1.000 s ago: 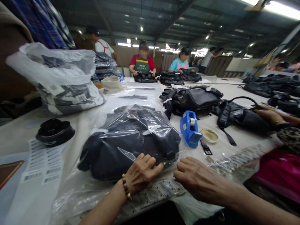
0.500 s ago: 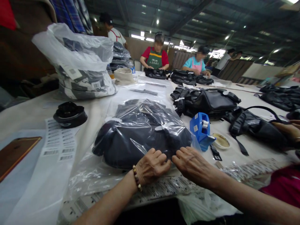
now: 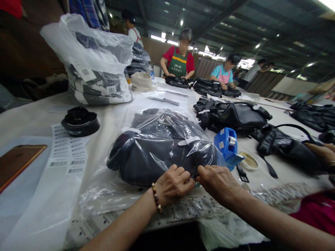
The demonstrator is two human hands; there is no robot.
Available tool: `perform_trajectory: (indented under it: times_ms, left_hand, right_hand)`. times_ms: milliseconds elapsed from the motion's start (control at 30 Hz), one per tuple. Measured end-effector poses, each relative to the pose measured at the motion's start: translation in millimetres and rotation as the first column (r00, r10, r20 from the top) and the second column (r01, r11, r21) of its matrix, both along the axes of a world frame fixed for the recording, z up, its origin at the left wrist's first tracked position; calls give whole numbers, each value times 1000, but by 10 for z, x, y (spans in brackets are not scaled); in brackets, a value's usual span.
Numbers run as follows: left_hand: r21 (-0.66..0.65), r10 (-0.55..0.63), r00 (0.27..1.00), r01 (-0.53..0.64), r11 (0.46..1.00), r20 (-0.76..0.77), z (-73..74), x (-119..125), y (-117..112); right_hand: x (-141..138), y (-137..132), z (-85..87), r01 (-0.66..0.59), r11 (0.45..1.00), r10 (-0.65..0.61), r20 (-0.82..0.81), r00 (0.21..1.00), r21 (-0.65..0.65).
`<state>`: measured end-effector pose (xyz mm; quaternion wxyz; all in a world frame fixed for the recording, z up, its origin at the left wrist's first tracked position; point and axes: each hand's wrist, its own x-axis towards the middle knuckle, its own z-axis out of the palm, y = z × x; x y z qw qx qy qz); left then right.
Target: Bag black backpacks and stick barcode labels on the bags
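Observation:
In front of me a black bag [image 3: 149, 162] lies on the table inside a clear plastic bag [image 3: 104, 195]. My left hand [image 3: 175, 184], with a beaded bracelet at the wrist, is closed on the near edge of the clear plastic. Close beside it my right hand [image 3: 220, 183] pinches the same edge, its fingertips almost touching the left ones. Folded fingers hide the exact grip. A blue tape dispenser [image 3: 226, 148] stands just beyond my right hand.
A roll of black strap [image 3: 80, 122], barcode label sheets [image 3: 68, 153] and a phone [image 3: 19, 164] lie at left, below a stuffed plastic sack [image 3: 96, 83]. Right are a tape roll [image 3: 248, 161], a buckle [image 3: 242, 173], black bags [image 3: 235, 116] and a co-worker's hand [image 3: 320, 153]. Others work behind.
The view has shifted slightly, so most things sit a little further right. My right hand has turned a little at the plastic edge, and both hands remain close together there.

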<state>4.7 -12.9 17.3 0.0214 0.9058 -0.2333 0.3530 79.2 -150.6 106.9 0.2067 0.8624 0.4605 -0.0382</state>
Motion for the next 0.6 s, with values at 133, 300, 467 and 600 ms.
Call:
perform_trajectory:
  times_ms: [133, 300, 467, 600]
  left_hand:
    - [-23, -5, 1000, 5, 1000, 4, 5, 2, -1]
    - [-36, -5, 1000, 4, 999, -16, 6, 0, -2]
    - [-47, 1, 999, -3, 999, -36, 0, -2, 1]
    - [-11, 6, 998, -6, 1000, -67, -25, 7, 8]
  right_hand:
    - [17, 21, 7, 41, 999, -41, 21, 999, 19]
    - [90, 60, 40, 69, 996, -70, 27, 997, 53]
    - [229, 53, 63, 105, 992, -107, 26, 994, 63]
    - [353, 38, 89, 111, 986, -104, -58, 993, 123]
